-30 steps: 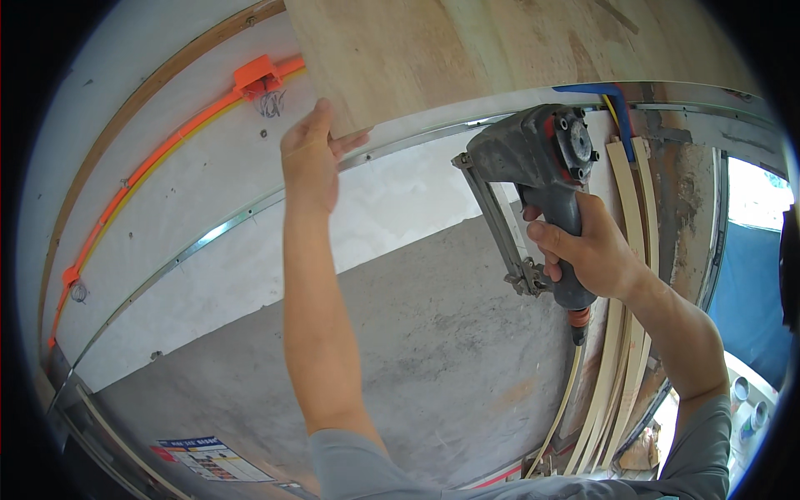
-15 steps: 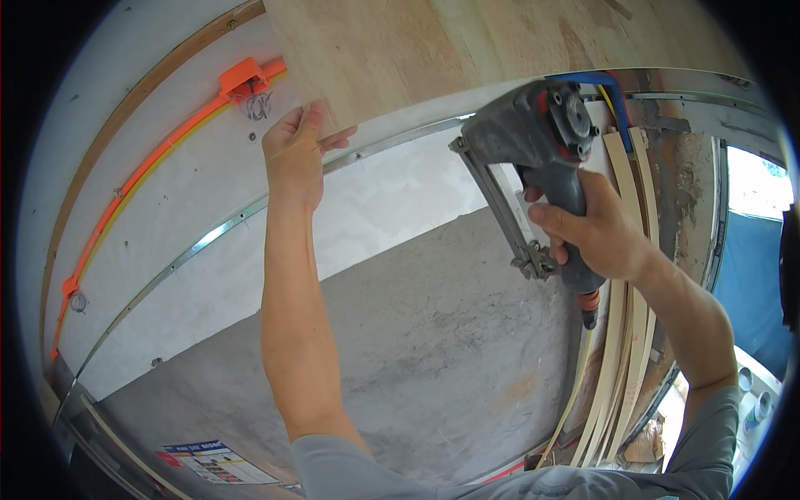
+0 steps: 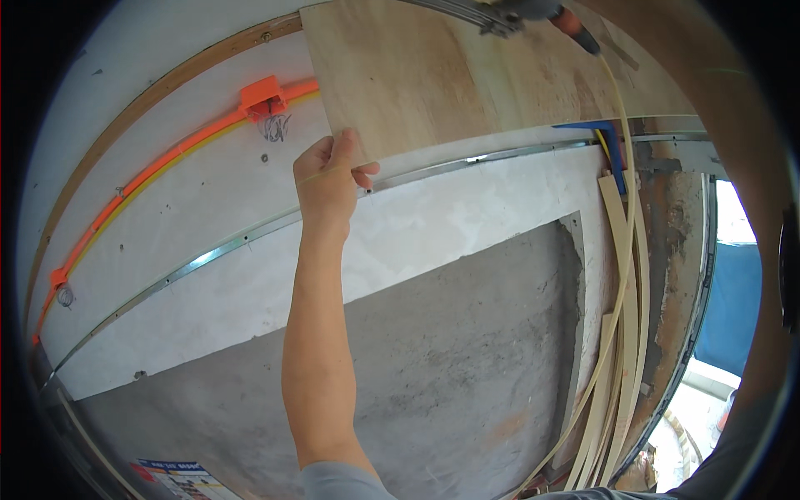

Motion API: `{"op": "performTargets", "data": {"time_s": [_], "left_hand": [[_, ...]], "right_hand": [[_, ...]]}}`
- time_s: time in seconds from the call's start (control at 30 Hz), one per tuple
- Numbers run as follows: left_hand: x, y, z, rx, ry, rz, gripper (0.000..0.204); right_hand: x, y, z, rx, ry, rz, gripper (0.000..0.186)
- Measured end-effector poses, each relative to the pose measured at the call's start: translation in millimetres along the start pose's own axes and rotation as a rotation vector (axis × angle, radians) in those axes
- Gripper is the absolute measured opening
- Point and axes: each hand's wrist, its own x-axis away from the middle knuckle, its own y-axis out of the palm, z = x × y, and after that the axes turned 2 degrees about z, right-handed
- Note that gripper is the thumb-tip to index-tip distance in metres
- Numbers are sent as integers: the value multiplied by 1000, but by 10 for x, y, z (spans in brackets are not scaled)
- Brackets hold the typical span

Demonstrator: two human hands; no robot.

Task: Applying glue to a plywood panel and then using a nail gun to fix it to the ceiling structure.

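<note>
My left hand (image 3: 329, 179) grips the near left corner of a plywood sheet (image 3: 417, 75) overhead, its thumb against the sheet's face. At the top edge, a nail gun (image 3: 492, 18) is cut off by the picture. Its magazine and the end of its handle show, in front of the plywood. From the orange and black hose fitting (image 3: 577, 32), a pale air hose (image 3: 623, 167) hangs down. My right forearm (image 3: 725, 58) curves up along the right rim, out of focus. The right hand itself lies beyond the picture.
An orange conduit (image 3: 175, 158) with a junction box (image 3: 262, 98) and loose wires runs across the white ceiling at left. A metal track (image 3: 208, 254) crosses below the plywood. Wooden strips (image 3: 621, 333) lean at right near a blue bracket-shaped piece (image 3: 617, 150). A grey wall (image 3: 433, 350) lies beneath.
The nail gun in my right hand has gone up to the top edge, taking the hand out of view. My left hand still grips the plywood; the view has shifted.
</note>
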Motion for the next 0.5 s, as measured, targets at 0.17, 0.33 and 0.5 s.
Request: {"op": "performTargets", "data": {"time_s": [0.17,0.33,0.5], "left_hand": [[54,-97,52,-6,-2,31,34],[46,89,94,53,1,4,33],[31,19,76,16,-37,0,35]], "right_hand": [[-122,65,55,11,2,32,22],[-204,-63,441,65,36,48,21],[-238,-9,396,39,42,57,21]]}}
